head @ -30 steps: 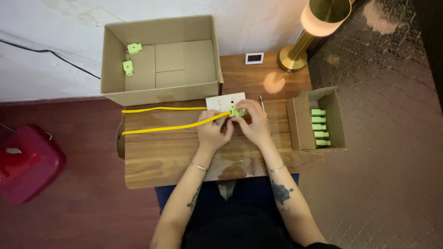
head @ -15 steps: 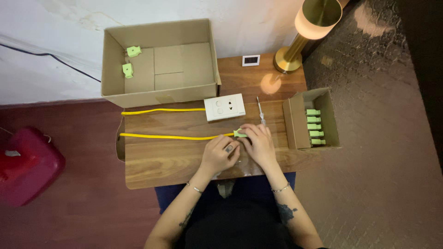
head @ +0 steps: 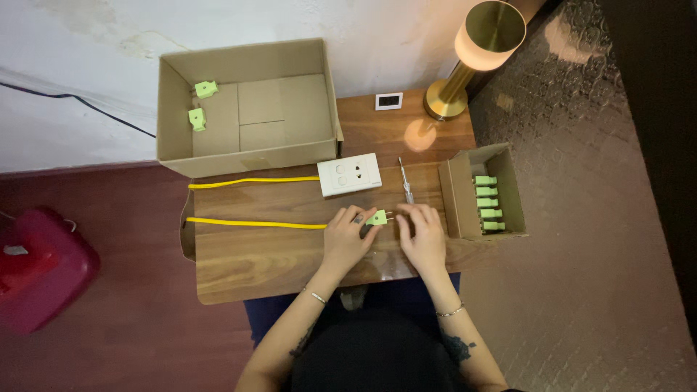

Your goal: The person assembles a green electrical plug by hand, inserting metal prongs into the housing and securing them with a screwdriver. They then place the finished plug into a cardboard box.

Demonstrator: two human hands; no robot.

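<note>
My left hand (head: 347, 236) holds a light green plug (head: 376, 217) at the end of a yellow cable (head: 254, 223) that runs left across the wooden table (head: 261, 261). The plug's prongs point right, toward my right hand (head: 422, 234). That hand lies flat on the table with its fingers apart, just beside the prongs and holding nothing. A white socket plate (head: 349, 174) sits behind my hands, where the cable's other run (head: 250, 181) ends. A small screwdriver (head: 405, 181) lies to its right.
A large open cardboard box (head: 174, 123) at the back left holds two green plugs (head: 205, 88). A small box (head: 454, 192) on the right holds several more green plugs. A brass lamp (head: 465, 65) and small white device (head: 388, 100) stand behind. A red container (head: 36, 268) sits on the floor.
Both hands have drawn back from the socket plate toward me with the plug. The cable now lies straighter. My right hand has come off the plug and rests beside it.
</note>
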